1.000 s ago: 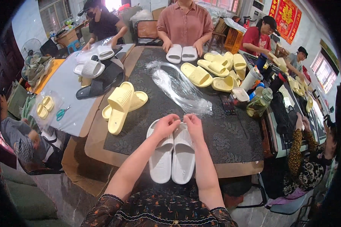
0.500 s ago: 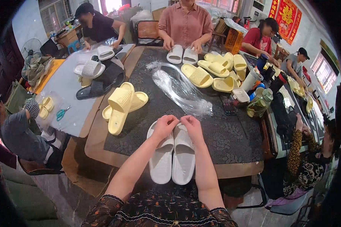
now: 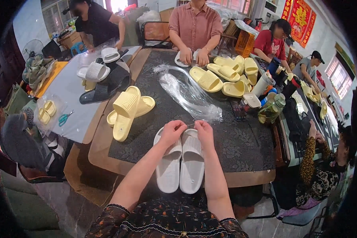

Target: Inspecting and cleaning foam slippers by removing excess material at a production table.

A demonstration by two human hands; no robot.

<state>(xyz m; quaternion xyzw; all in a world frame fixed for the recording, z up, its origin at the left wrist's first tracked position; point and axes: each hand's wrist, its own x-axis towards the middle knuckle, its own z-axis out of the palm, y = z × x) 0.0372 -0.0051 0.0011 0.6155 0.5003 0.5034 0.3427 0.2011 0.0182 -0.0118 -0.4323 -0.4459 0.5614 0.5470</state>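
A pair of light grey slide slippers (image 3: 168,174) lies side by side at the table's near edge, toes pointing away from me. Over the toe of the left slipper, my left hand (image 3: 172,133) is closed in a pinch. My right hand (image 3: 203,133) pinches above the right slipper's toe. Between the fingertips runs a thin, pale strand (image 3: 190,125), hard to make out. Just beyond my hands lies a bundle of clear plastic strands (image 3: 186,93) on the dark table mat. My fingers hide part of the slippers' straps.
Yellow slippers (image 3: 125,115) lie crossed at left; more yellow slippers (image 3: 208,79) are heaped at the far right beside bottles (image 3: 262,84) and a phone (image 3: 238,111). Opposite, a person's hands (image 3: 202,57) work on white slippers. Teal scissors (image 3: 64,118) lie on the left table. Other people sit around.
My hands have drawn slightly apart, the right one moving right, and the strand between them shows. The person opposite has brought both hands closer together over the white slippers.
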